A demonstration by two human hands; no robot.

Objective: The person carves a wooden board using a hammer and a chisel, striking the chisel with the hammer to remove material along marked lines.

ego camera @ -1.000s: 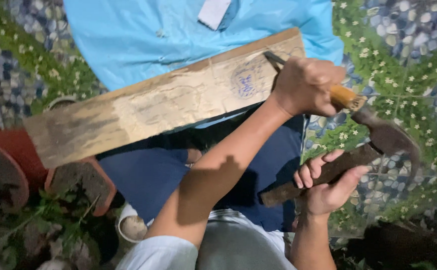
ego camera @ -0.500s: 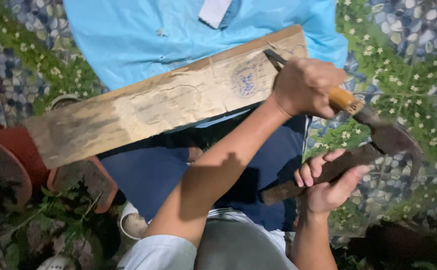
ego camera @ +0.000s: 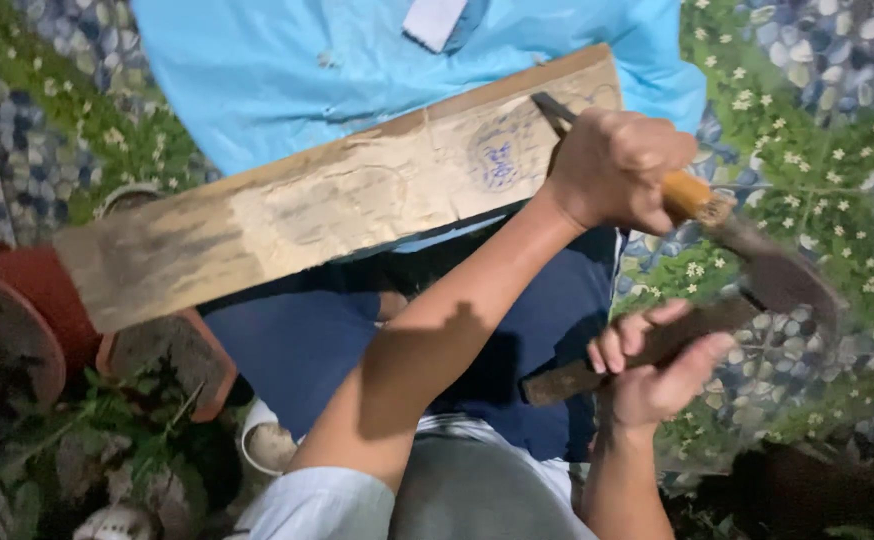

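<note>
Left grip closed on chisel, tip set on wooden plank lying across lap. Right grip wrapped round hammer, raised beside. Carving step apparently under way; next blow calls for square strike on chisel butt.

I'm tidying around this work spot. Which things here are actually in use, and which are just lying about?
In use:
wooden plank
chisel, gripped by the left hand, tip on the plank
hammer, held by the right hand

Lying about:
terracotta pots
green plants
flowered ground cover
</note>
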